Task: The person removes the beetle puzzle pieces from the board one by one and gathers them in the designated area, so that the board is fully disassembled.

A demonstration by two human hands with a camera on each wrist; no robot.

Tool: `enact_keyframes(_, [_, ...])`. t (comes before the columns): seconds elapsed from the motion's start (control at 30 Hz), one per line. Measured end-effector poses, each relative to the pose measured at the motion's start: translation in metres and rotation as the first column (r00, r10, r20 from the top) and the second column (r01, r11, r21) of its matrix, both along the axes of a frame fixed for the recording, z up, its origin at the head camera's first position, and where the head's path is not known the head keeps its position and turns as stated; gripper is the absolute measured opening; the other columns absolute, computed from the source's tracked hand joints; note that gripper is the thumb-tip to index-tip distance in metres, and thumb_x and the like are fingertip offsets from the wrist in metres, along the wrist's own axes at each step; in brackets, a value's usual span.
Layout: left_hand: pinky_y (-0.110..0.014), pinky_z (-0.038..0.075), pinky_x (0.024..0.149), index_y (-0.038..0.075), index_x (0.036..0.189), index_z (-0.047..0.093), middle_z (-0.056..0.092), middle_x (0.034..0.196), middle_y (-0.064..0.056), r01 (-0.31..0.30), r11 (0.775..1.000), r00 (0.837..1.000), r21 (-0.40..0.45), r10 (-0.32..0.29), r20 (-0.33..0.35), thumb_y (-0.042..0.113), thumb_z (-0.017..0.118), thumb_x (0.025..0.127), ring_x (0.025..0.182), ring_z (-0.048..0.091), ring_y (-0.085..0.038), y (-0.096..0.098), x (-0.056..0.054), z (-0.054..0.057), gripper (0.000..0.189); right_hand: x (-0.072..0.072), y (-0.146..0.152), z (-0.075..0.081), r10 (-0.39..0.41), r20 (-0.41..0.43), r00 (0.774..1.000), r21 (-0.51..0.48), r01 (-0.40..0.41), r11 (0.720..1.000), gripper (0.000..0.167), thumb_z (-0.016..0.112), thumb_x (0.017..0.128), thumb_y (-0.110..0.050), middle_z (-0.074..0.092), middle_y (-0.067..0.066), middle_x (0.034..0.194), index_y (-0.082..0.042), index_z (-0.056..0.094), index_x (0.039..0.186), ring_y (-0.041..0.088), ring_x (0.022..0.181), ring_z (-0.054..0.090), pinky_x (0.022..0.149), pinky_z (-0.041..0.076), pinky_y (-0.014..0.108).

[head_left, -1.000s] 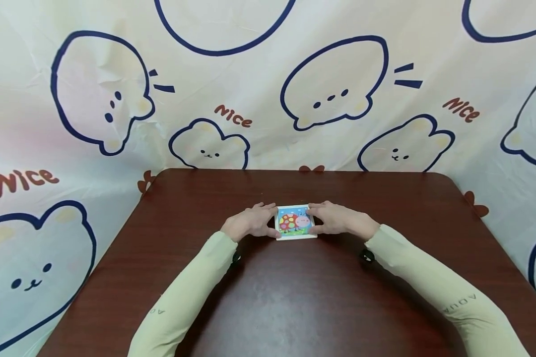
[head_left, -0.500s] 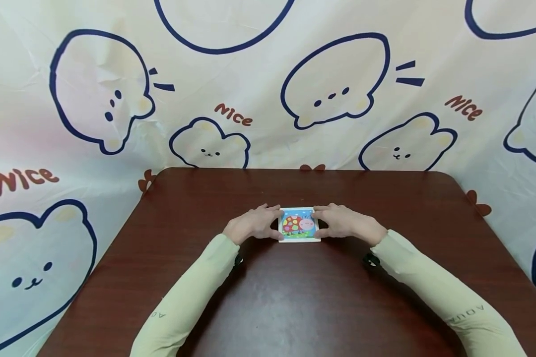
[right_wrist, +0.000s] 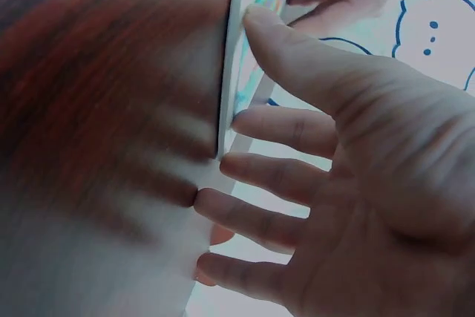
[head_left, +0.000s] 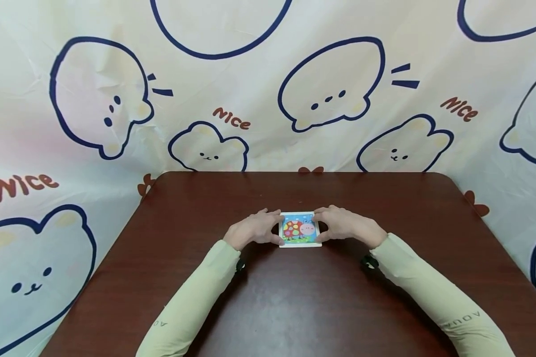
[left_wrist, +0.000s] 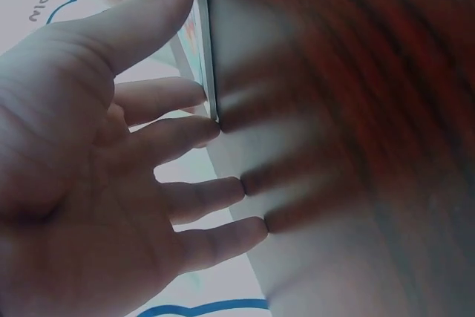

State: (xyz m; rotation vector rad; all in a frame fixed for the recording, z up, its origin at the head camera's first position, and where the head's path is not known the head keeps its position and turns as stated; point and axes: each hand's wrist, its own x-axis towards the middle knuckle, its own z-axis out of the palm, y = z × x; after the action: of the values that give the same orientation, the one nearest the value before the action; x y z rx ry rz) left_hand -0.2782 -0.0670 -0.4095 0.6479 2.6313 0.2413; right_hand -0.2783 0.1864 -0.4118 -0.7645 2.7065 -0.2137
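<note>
A small white-bordered picture board (head_left: 300, 230) lies on the brown table, showing a spotted ladybug on a blue and green ground. At its left side is my left hand (head_left: 255, 228), thumb on the near corner and forefinger at the far corner. My right hand (head_left: 345, 224) mirrors this at the right side. In the left wrist view, the left thumb (left_wrist: 159, 16) rests against the board's edge and the other fingers extend down to the tabletop. The right wrist view shows the right thumb (right_wrist: 278, 42) on the white rim, with straight, spread fingers beside the board.
The dark brown wooden table (head_left: 268, 297) reaches back to a pale curtain (head_left: 259, 89) printed with bear outlines and the word Nice. Light green sleeves (head_left: 192, 292) cover both forearms. A dark wrist device (head_left: 369, 263) shows beneath the right cuff.
The picture board has shifted slightly right and nearer, turning from a small slant to nearly square with the table. Both hands have moved along with it, still at its sides.
</note>
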Motion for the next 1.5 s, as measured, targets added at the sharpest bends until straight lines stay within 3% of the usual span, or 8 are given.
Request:
enact_keyframes(0.43, [-0.06,0.027,0.116,0.024,0.151,0.041,0.027,0.163,-0.001,-0.028,0.999,1.0,0.021,0.028,0.0,0.047,0.072,0.085,0.151,0.017,-0.034,0.0,0.002,-0.002,0.076,-0.008,-0.008,0.005,-0.023,0.023,0.999,-0.046,0.024,0.999,0.057,0.076,0.084,-0.039,0.054,0.012,0.138,-0.012,0.06,0.132,0.029,0.118,0.048,0.102,0.046,0.05])
enact_keyframes(0.67, [-0.059,0.025,0.117,0.024,0.152,0.038,0.025,0.164,-0.001,-0.039,0.998,0.999,0.051,0.038,0.009,0.05,0.071,0.085,0.152,0.015,-0.034,0.0,0.002,-0.005,0.079,-0.019,-0.018,0.003,-0.021,-0.054,0.998,-0.185,0.011,0.983,0.046,0.075,0.087,-0.032,0.062,0.011,0.117,-0.01,0.063,0.126,0.024,0.101,0.055,0.091,0.052,0.041])
enact_keyframes(0.87, [-0.058,0.025,0.118,0.022,0.154,0.034,0.025,0.164,-0.001,-0.05,0.997,0.999,0.055,0.05,0.005,0.053,0.07,0.084,0.152,0.015,-0.033,-0.002,0.003,-0.005,0.084,-0.029,-0.031,-0.004,-0.016,-0.012,1.0,-0.297,0.012,0.955,0.041,0.073,0.089,-0.031,0.064,0.009,0.113,-0.013,0.063,0.124,0.021,0.098,0.059,0.084,0.055,0.035])
enact_keyframes(1.07, [-0.057,0.023,0.119,0.02,0.154,0.034,0.025,0.164,-0.004,-0.047,0.996,0.999,0.072,0.048,-0.009,0.053,0.07,0.085,0.152,0.015,-0.034,-0.005,0.001,-0.009,0.085,-0.036,-0.043,-0.007,-0.047,0.031,0.998,-0.3,0.054,0.952,0.037,0.072,0.089,-0.035,0.063,0.006,0.108,-0.02,0.064,0.122,0.021,0.094,0.057,0.08,0.053,0.033])
enact_keyframes(1.5, [-0.058,0.021,0.119,0.023,0.153,0.037,0.025,0.164,-0.003,-0.047,0.996,0.999,0.078,0.047,0.006,0.051,0.07,0.086,0.153,0.013,-0.032,-0.005,0.004,-0.007,0.079,-0.042,-0.047,-0.016,-0.052,0.083,0.995,-0.295,0.074,0.953,0.037,0.071,0.09,-0.035,0.066,0.003,0.1,-0.018,0.063,0.122,0.016,0.083,0.06,0.072,0.052,0.029])
